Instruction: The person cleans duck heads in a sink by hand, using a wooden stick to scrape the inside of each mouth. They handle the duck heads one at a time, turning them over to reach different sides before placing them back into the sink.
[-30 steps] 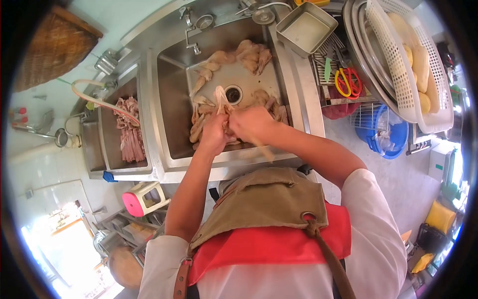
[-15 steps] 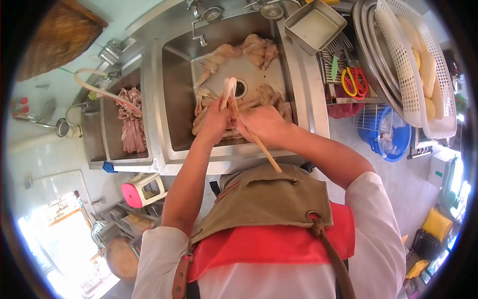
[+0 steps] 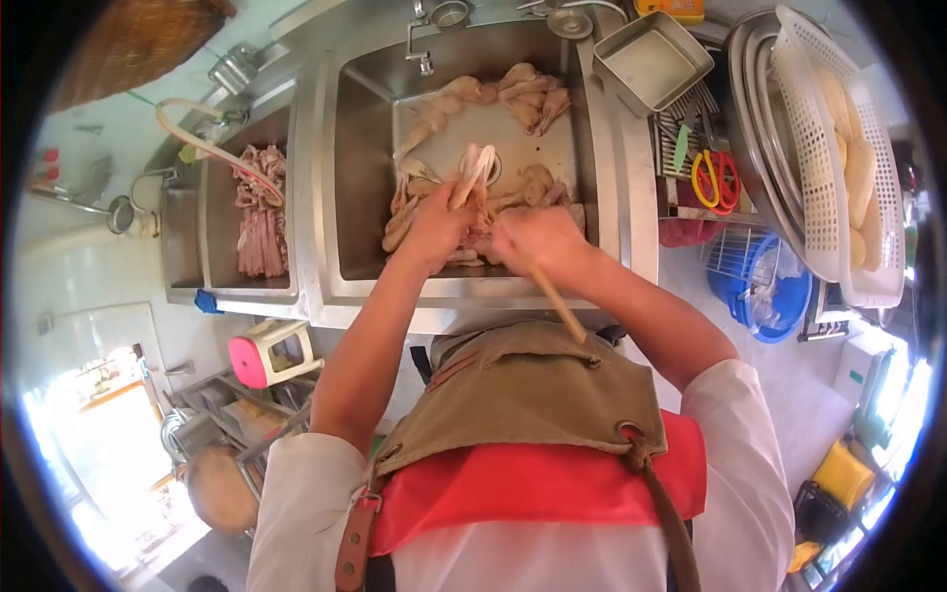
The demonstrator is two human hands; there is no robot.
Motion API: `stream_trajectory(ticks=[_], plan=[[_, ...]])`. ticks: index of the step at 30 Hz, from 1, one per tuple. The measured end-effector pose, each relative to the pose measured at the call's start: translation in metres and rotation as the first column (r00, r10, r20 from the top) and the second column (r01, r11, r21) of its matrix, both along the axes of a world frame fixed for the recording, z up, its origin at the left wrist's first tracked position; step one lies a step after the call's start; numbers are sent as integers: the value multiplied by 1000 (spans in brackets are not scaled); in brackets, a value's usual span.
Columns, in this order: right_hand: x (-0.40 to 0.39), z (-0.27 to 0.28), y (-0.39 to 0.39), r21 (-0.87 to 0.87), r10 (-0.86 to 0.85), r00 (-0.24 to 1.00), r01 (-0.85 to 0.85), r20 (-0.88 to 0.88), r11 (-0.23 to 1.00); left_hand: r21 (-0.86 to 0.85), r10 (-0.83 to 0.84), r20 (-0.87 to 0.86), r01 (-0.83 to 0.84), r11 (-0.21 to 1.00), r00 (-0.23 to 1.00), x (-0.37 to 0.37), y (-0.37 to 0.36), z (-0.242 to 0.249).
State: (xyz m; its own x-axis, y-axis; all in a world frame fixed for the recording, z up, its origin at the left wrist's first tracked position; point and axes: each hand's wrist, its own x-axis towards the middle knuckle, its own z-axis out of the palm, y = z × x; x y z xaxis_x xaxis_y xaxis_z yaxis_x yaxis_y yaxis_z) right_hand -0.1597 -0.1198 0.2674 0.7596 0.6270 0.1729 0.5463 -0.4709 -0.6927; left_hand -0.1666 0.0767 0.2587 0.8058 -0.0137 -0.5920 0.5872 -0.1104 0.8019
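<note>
Over the near part of the large steel sink [image 3: 347, 187], my left hand [image 3: 439, 229] is closed around a pale plucked bird [image 3: 477, 180], whose narrow folded end sticks up past the fingers. My right hand [image 3: 541, 242] grips a thin wooden stick [image 3: 560, 308] that slants down toward my apron [image 3: 523, 395]. The stick's far end is hidden by that hand and the bird's pinkish flesh. Several more plucked birds [image 3: 533, 94] lie in the sink, along its back and around my hands.
In the smaller sink [image 3: 222, 247] on the left hangs a bunch of pinkish meat strips [image 3: 261, 222] under a hose [image 3: 212, 143]. At the right are a metal pan [image 3: 653, 61], red-handled scissors [image 3: 725, 183], a white perforated basket [image 3: 878, 187] and a blue bucket [image 3: 774, 306].
My right hand has shifted right, and less of the stick shows beyond it, near the bird. My left hand still holds the bird. The whole view has shifted slightly.
</note>
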Motion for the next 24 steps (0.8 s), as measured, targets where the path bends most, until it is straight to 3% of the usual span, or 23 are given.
stream_trajectory(ticks=[2, 3, 5, 7, 9, 12, 13, 16, 19, 24], plan=[[4, -1, -4, 97, -60, 998, 63, -34, 993, -37, -45, 4, 45, 998, 999, 0, -7, 12], [6, 3, -4, 146, -86, 995, 93, -54, 985, 195, -133, 114, 109, 975, 985, 3, -7, 15], [-4, 19, -11, 188, -79, 957, 136, -280, 973, 624, -356, 225, 147, 767, 907, -2, -5, 18], [0, 37, -21, 172, -87, 865, 196, -494, 965, 752, -401, 363, -10, 660, 841, -4, -4, 18], [-2, 44, -33, 84, -131, 686, 270, -715, 959, 829, -468, 417, -114, 548, 779, -7, 0, 19], [8, 40, -43, 255, -155, 841, 325, -519, 910, 886, -558, 391, -136, 442, 732, -5, -3, 29], [16, 39, -39, 336, -197, 921, 312, -335, 888, 896, -572, 373, -123, 427, 731, -5, -5, 33], [39, 22, -23, 516, -140, 981, 189, -133, 835, 924, -671, 367, -170, 342, 644, 0, -10, 32], [51, 24, -8, 360, -88, 982, 144, -166, 922, 939, -741, 345, -212, 272, 576, 1, -16, 33], [58, 15, 6, 321, -108, 992, 124, -69, 939, 940, -791, 336, -238, 245, 511, 1, -19, 35]])
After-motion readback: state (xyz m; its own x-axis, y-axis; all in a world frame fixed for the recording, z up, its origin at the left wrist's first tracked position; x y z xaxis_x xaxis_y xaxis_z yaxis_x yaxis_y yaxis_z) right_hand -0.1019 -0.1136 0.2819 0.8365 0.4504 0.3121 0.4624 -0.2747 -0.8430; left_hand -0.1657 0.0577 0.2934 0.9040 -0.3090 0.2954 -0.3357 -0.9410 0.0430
